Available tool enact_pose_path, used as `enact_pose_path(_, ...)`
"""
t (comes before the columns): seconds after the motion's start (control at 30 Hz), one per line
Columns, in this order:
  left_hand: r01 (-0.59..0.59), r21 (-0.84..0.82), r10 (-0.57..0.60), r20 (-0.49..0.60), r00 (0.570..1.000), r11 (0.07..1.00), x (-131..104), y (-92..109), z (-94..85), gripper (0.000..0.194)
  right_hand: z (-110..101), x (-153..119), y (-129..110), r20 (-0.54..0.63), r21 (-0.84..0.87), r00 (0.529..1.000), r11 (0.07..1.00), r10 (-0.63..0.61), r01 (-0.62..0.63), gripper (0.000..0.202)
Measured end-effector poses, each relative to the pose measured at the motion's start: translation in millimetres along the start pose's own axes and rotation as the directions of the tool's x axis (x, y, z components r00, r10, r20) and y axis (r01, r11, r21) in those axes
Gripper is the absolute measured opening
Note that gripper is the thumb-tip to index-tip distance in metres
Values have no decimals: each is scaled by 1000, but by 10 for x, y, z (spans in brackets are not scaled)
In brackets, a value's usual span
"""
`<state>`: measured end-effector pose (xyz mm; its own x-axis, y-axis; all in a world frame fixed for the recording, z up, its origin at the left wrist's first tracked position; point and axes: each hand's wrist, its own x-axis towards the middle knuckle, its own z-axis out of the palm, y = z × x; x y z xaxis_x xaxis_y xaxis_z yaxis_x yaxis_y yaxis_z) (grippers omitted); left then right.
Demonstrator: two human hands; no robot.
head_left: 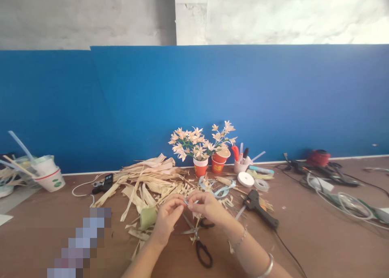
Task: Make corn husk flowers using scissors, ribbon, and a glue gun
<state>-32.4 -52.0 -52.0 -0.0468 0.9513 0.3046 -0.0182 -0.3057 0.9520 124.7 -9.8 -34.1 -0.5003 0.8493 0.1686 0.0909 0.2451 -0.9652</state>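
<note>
Above the middle of the table my left hand and my right hand meet at the fingertips, both pinched closed. A thin pale-blue strip shows between them, mostly hidden by the fingers. Below my hands lies a pair of scissors with black handles and spread blades. A roll of green tape sits beside my left hand. Just beyond my right hand is a loose curl of light-blue ribbon. To the right rests a black glue gun.
Dried husks cover the table behind my hands. Cups of pale artificial flowers stand against the blue partition. A pen cup, a white spool and clear tape sit nearby. Cables lie right; a white cup stands left.
</note>
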Motion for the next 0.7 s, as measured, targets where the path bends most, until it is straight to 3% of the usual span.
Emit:
enact_pose_path(0.17,54,32,-51,-92,994,998,20,-49,48,20,88,2,61,-111,-217,982,968,-152,125,6)
enact_pose_path(0.3,111,-1,-111,-117,987,994,18,-76,53,23,141,-16,42,-124,-355,970,922,-209,154,8)
enact_pose_path(0.43,275,-40,-277,-91,957,961,14,-66,33,30,98,-9,-12,-119,-373,979,922,-164,109,8)
enact_pose_path(0.57,376,-97,-376,23,927,922,13,-65,35,31,44,-7,-59,-161,-322,986,947,-48,-6,26)
enact_pose_path(0.7,441,-19,-437,98,894,897,4,-118,59,29,45,-49,-105,-24,-292,999,956,35,-40,21)
